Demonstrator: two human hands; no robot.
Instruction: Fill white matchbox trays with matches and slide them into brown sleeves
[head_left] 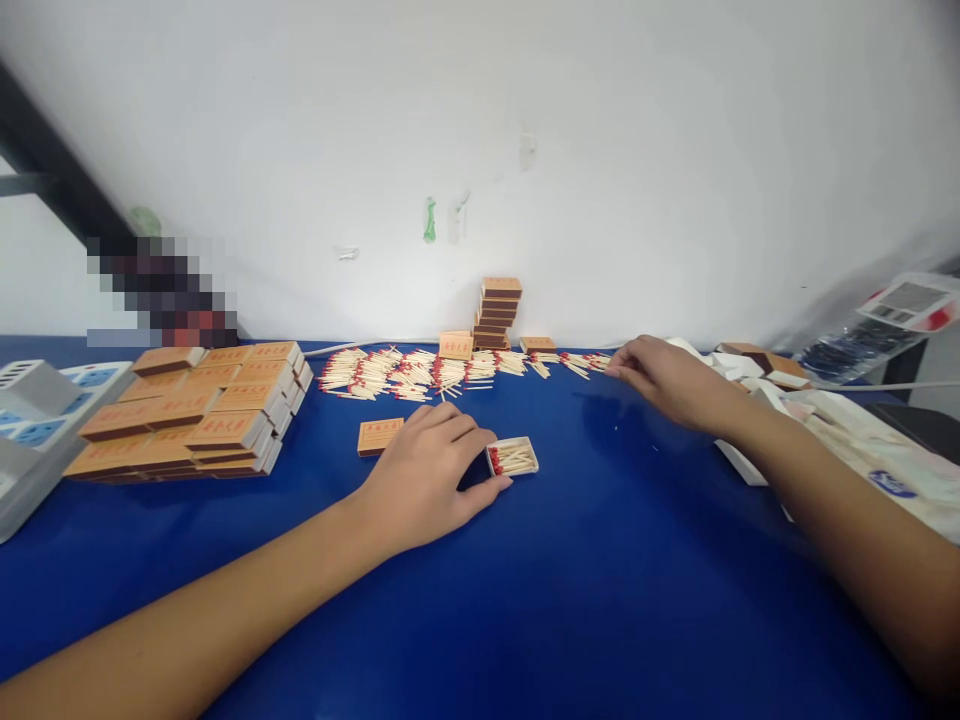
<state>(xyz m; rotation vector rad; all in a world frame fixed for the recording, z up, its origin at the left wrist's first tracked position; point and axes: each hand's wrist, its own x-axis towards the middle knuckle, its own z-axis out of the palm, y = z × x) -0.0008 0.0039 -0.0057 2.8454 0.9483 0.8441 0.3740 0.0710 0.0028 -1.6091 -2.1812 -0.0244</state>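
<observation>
My left hand (431, 480) rests on the blue table, thumb and fingers closed around the left end of a small open matchbox tray (516, 457). Red-headed matches lie inside the tray, their heads mostly toward my hand. Just left of my fingers is an orange matchbox sleeve (379, 437), lying flat and partly covered by the hand. My right hand (656, 375) reaches to the right end of a long row of loose matches (409, 374) by the wall. Its fingertips are pinched together at the matches; whatever is between them is too small to make out.
Many orange matchboxes (187, 408) are stacked at the left, beside a power strip (45, 430). A leaning matchbox tower (496, 312) stands against the wall (480, 120), with another box (538, 345) nearby. White plastic packaging (847, 430) and more boxes (765, 365) lie at the right.
</observation>
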